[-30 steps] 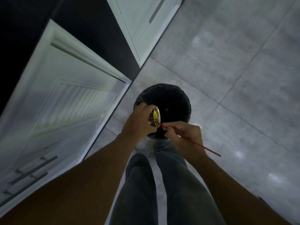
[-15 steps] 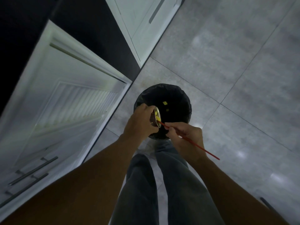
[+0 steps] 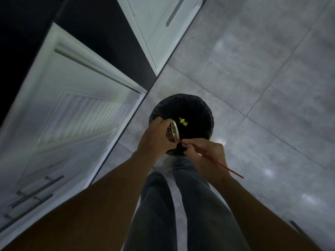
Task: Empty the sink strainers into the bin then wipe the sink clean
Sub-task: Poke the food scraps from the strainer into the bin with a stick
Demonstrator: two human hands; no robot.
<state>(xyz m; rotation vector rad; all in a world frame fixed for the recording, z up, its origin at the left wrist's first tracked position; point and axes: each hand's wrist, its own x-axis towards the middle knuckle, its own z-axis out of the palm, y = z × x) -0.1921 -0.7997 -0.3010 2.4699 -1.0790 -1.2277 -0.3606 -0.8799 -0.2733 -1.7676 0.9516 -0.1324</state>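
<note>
1. Head view: left hand (image 3: 155, 140) grips the strainer (image 3: 172, 131), tilted over the bin (image 3: 197, 104); right hand (image 3: 204, 151) pinches a red stick (image 3: 217, 163), its tip at the strainer.
2. Strainer likely light, rigid, perhaps wet; hold by the rim.

My strainer (image 3: 171, 132) and red stick (image 3: 210, 158) crowd the bin's (image 3: 203, 109) near rim; its far half gapes open.

Your strainer (image 3: 172, 132) — perforated metal, tipped on edge — sits above the black-lined bin (image 3: 195, 105); yellow scraps (image 3: 183, 121) lie inside it.
</note>
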